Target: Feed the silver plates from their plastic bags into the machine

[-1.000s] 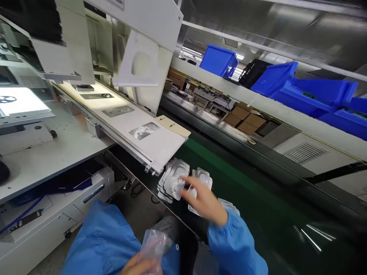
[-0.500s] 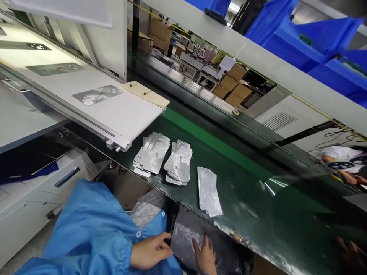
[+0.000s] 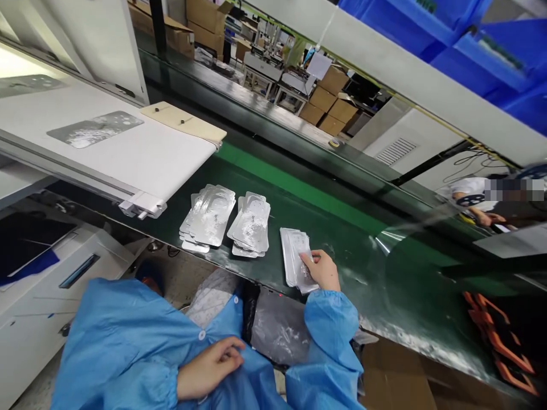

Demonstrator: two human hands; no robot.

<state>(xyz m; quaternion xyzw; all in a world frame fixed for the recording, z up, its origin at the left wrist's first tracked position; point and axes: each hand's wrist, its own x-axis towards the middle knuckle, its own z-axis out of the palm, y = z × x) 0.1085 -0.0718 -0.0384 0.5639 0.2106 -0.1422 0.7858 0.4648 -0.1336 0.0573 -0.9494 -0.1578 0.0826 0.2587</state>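
My right hand (image 3: 323, 270) is on the rightmost small stack of flat, silvery phone-shaped panels (image 3: 293, 257) on the green belt. Its thumb lies over the top panel and its fingers close around the right edge. Two thicker stacks of similar panels, a left stack (image 3: 209, 216) and a middle stack (image 3: 250, 226), sit to the left with corners uneven. White speckles mark their surfaces. My left hand (image 3: 211, 367) rests low before the blue coat, half curled, thumb apart from the fingers, holding nothing visible.
A white conveyor (image 3: 141, 154) at left carries a grey panel with round holes (image 3: 96, 130). Below the belt edge is a black plastic bag (image 3: 280, 330), beside a cardboard box (image 3: 397, 370). Orange-and-black objects (image 3: 499, 341) lie at right. Blue bins (image 3: 436, 40) hang overhead; another person's hand (image 3: 487, 218) shows far right.
My right hand has risen from over the black bag to the rightmost stack and taken hold at its edge. My left hand stays low. The view has shifted right.
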